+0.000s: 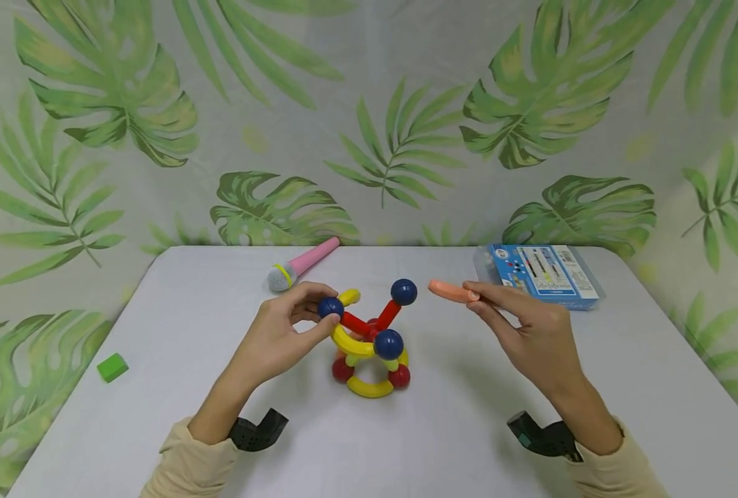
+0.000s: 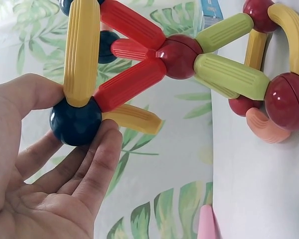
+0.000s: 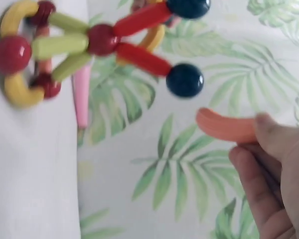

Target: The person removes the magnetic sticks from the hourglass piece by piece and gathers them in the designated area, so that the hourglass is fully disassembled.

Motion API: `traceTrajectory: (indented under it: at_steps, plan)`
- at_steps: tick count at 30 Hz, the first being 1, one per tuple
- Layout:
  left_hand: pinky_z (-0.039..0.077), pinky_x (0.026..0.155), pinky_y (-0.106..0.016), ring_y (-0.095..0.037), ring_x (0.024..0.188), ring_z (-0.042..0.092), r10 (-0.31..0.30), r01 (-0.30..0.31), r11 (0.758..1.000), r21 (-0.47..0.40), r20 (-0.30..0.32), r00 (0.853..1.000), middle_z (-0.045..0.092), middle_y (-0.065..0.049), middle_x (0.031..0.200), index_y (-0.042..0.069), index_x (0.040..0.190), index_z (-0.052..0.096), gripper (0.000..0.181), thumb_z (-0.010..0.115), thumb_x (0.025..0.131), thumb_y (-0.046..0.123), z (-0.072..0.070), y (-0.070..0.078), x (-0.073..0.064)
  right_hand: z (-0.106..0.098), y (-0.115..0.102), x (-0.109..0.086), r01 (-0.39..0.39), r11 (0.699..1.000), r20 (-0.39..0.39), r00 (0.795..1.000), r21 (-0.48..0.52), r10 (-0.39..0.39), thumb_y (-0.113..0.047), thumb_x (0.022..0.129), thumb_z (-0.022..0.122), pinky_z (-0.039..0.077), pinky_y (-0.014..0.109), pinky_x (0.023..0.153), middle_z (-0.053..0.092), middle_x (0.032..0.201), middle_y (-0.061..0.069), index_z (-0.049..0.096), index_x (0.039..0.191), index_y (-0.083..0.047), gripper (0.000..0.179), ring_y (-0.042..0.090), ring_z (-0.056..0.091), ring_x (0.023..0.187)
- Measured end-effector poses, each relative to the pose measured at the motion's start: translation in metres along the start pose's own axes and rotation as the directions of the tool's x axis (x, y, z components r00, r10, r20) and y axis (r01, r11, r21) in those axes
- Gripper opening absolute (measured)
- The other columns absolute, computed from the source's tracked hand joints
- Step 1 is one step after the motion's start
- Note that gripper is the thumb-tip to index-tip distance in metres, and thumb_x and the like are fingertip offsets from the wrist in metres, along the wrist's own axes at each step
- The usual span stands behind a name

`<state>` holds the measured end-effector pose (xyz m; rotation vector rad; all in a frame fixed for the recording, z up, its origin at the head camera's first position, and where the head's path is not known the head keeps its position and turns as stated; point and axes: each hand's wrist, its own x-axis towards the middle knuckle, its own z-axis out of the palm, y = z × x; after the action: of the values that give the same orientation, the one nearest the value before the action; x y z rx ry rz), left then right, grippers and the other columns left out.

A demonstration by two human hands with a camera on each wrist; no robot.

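Note:
A structure of toy balls and rods stands mid-table, with a ring of yellow and orange curved rods and red balls at its foot. Light green rods (image 2: pixel 231 74) rise to a central red ball (image 2: pixel 179 56); from there red rods (image 1: pixel 389 315) fan out to dark blue balls (image 1: pixel 389 344). My left hand (image 1: pixel 284 335) pinches the left blue ball (image 2: pixel 75 121), where a yellow curved rod (image 2: pixel 82 52) joins. Another yellow curved rod (image 2: pixel 134 119) sticks out behind that ball. An orange curved rod (image 3: pixel 226 125) is pinched in my right hand (image 1: pixel 527 332), its free end near the back blue ball (image 3: pixel 185 80).
A pink toy microphone (image 1: pixel 306 263) lies at the back of the table (image 1: pixel 456 443). At the back right is a clear plastic box with a blue printed label (image 1: pixel 546 273). A green block (image 1: pixel 113 367) sits near the left edge. Leaf-patterned cloth hangs behind.

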<state>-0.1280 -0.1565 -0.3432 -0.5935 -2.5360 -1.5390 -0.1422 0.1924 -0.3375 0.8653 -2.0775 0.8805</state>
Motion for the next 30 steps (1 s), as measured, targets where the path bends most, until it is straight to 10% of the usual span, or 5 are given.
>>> traceTrajectory:
  at_steps: [8, 12, 15, 30]
  plan:
    - [0.060, 0.089, -0.027, -0.013, 0.094, 0.070, -0.003, 0.003, 1.000, 0.004, 0.002, 1.000, 0.072, -0.005, 0.114, 0.009, 0.125, 0.066, 0.033, 0.076, 0.095, 0.015, 0.000, 0.000, 0.001, -0.008, 0.025, -0.047, 0.133, 0.976, 0.309, 0.948, -0.173, -0.074, -0.051, 0.105, 0.045, 0.061, 0.027, 0.072, 0.080, 0.098, 0.000, 0.082, 0.104, -0.011, 0.054, 0.017, 0.077, 0.085]
    - [0.060, 0.091, -0.032, -0.014, 0.095, 0.070, -0.009, 0.009, 1.000, 0.006, 0.004, 1.000, 0.072, -0.005, 0.114, 0.009, 0.125, 0.066, 0.033, 0.076, 0.095, 0.016, -0.001, 0.000, 0.001, -0.002, 0.031, -0.065, 0.129, 0.982, 0.393, 0.917, -0.139, -0.064, -0.028, 0.086, 0.084, 0.060, 0.024, 0.075, 0.079, 0.095, -0.004, 0.082, 0.100, -0.012, 0.021, 0.013, 0.075, 0.085]
    - [0.060, 0.092, -0.035, -0.014, 0.096, 0.069, -0.013, 0.013, 1.000, 0.002, 0.004, 1.000, 0.071, -0.006, 0.115, 0.008, 0.126, 0.066, 0.033, 0.075, 0.095, 0.016, 0.000, -0.002, 0.000, 0.004, 0.033, -0.073, 0.097, 0.990, 0.426, 0.903, -0.104, -0.044, -0.004, 0.064, 0.095, 0.058, 0.016, 0.077, 0.079, 0.094, -0.007, 0.083, 0.097, -0.013, 0.036, 0.010, 0.074, 0.084]
    - [0.059, 0.092, -0.030, -0.015, 0.098, 0.069, -0.019, 0.019, 1.000, -0.005, 0.007, 1.000, 0.070, -0.006, 0.117, 0.008, 0.126, 0.065, 0.033, 0.075, 0.095, 0.015, -0.001, -0.003, 0.000, 0.020, 0.035, -0.084, -0.056, 0.993, 0.490, 0.866, -0.107, 0.101, -0.014, 0.072, 0.094, 0.062, 0.034, 0.083, 0.076, 0.107, -0.009, 0.082, 0.105, -0.020, 0.036, 0.012, 0.070, 0.101]
